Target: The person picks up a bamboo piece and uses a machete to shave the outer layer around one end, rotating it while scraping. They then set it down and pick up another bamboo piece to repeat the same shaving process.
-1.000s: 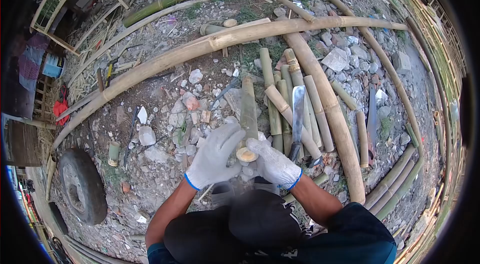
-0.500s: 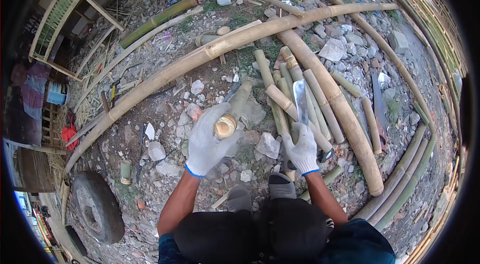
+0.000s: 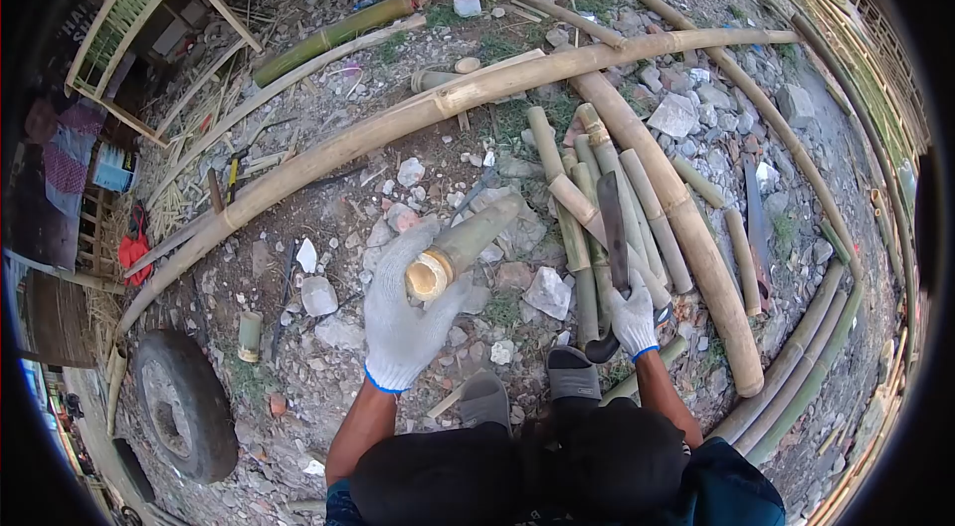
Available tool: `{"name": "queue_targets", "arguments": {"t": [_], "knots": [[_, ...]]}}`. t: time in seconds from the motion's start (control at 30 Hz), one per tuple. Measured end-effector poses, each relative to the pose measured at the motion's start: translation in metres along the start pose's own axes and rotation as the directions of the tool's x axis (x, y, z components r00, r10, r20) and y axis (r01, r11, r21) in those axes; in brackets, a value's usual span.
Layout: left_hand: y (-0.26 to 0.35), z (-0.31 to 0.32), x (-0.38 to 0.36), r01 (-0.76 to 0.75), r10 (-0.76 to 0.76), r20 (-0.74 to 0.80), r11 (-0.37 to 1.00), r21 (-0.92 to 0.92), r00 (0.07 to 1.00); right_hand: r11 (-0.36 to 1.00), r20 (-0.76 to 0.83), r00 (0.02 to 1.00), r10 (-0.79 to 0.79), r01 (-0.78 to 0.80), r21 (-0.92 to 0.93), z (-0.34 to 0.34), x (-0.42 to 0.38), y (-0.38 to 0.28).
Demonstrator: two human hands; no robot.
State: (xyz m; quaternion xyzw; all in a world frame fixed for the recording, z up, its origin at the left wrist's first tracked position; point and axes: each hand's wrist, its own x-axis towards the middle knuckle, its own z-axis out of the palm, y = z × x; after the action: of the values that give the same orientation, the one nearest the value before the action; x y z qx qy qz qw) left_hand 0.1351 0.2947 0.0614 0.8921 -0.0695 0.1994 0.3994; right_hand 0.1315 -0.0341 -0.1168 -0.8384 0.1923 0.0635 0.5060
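Note:
My left hand, in a white knit glove, grips a short bamboo piece near its end, thumb on one side and fingers on the other. Its pale cut end faces me and its far end points up and right over the rubble. In my gloved right hand is a machete; the dark blade points away from me and the curved handle end shows below the fist. Beneath and beside the blade lies a pile of cut bamboo pieces, several of them side by side.
A long bamboo pole arches across the ground ahead, meeting a thick pole on the right. A hand saw lies beyond it. At left are a tyre and a short bamboo cutting. Stones and rubble cover the ground.
My right hand has moved right and toward me, and the machete's bright flat face has turned to show dark. The bamboo piece in my left hand has swung so its far end leans further right.

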Motion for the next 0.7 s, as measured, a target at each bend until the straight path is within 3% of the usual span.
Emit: {"name": "queue_targets", "arguments": {"t": [0.1,0.13,0.17,0.2,0.23,0.33,0.43,0.7], "knots": [[-0.008,0.004,-0.009,-0.071,0.068,-0.055,0.997,-0.044,0.996,0.957,-0.045,0.962,-0.269,0.272,0.101,-0.004,-0.032,-0.074],[-0.014,0.002,-0.017,-0.1,0.101,0.004,0.983,0.157,0.995,0.943,0.053,0.956,-0.287,0.273,0.189,-0.007,-0.037,-0.094],[-0.013,0.005,-0.021,-0.051,0.056,-0.038,0.991,0.127,0.998,0.924,0.144,0.94,-0.309,0.262,0.277,-0.011,-0.041,-0.116],[-0.009,0.011,-0.024,-0.005,0.012,-0.077,0.996,0.093,0.997,0.86,0.142,0.853,-0.502,0.476,0.182,-0.014,-0.048,-0.148],[-0.005,0.018,-0.026,0.039,-0.032,-0.116,0.998,0.054,0.993,0.74,0.161,0.724,-0.671,0.668,0.083,-0.014,-0.055,-0.176],[0.032,0.02,-0.018,0.303,-0.339,-0.037,0.881,-0.363,0.94,0.583,0.229,0.556,-0.799,0.81,0.065,-0.004,-0.067,-0.209],[0.037,0.019,-0.018,0.4,-0.436,0.045,0.773,-0.492,0.899,0.588,0.251,0.577,-0.777,0.808,-0.035,-0.002,-0.082,-0.227],[0.025,0.029,-0.033,0.426,-0.429,0.112,0.766,-0.482,0.896,0.567,0.263,0.559,-0.786,0.822,-0.051,0.002,-0.078,-0.214]]}}
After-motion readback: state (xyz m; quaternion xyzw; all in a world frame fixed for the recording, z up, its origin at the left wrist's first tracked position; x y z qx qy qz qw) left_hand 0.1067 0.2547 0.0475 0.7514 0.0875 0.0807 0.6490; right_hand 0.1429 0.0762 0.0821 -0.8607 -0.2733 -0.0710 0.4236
